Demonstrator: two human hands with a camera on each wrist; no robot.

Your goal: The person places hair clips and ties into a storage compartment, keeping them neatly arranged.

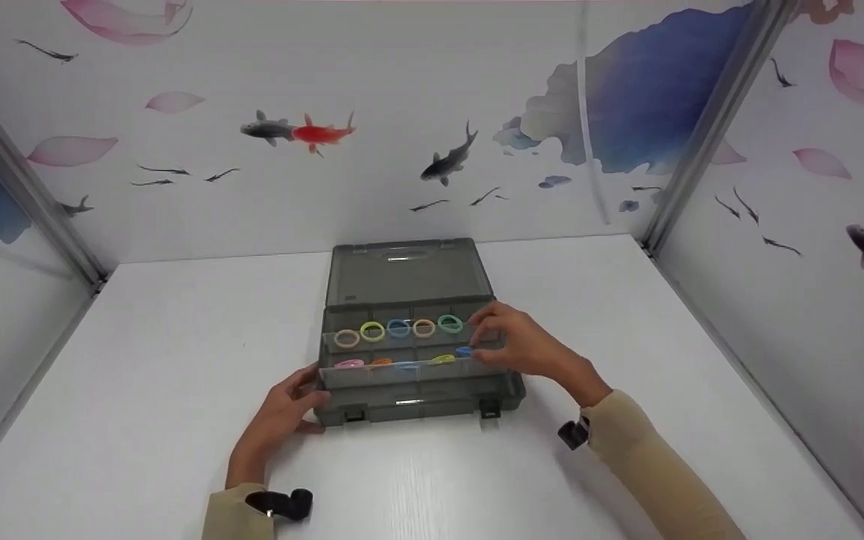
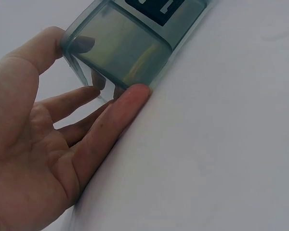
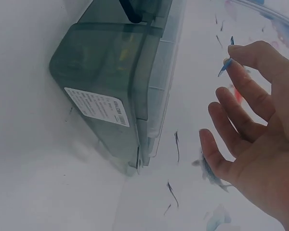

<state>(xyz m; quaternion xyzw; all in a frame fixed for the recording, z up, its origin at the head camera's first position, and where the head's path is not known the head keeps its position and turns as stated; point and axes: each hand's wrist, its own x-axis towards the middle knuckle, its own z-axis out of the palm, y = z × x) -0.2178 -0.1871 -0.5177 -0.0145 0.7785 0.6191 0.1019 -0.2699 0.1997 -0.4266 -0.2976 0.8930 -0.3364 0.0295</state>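
A grey see-through storage box (image 1: 424, 411) stands on the white table with its lid (image 1: 409, 279) raised at the back. Its stepped trays carry two rows of coloured rings, among them a yellow ring (image 1: 373, 331), a green ring (image 1: 450, 324) and a pink ring (image 1: 349, 364). My left hand (image 1: 276, 412) grips the box's front left corner, thumb and fingers spread round it in the left wrist view. Over the right end of the lower row, my right hand (image 1: 526, 345) pinches a small blue ring (image 3: 225, 68) between thumb and forefinger, the other fingers loosely bent.
Two latches hang at the box's front, the right latch (image 1: 490, 409) sticking out towards me. A printed label (image 3: 97, 107) is on one outer wall. White panels with painted fish (image 1: 447, 157) enclose the table (image 1: 177, 337) at the back and sides.
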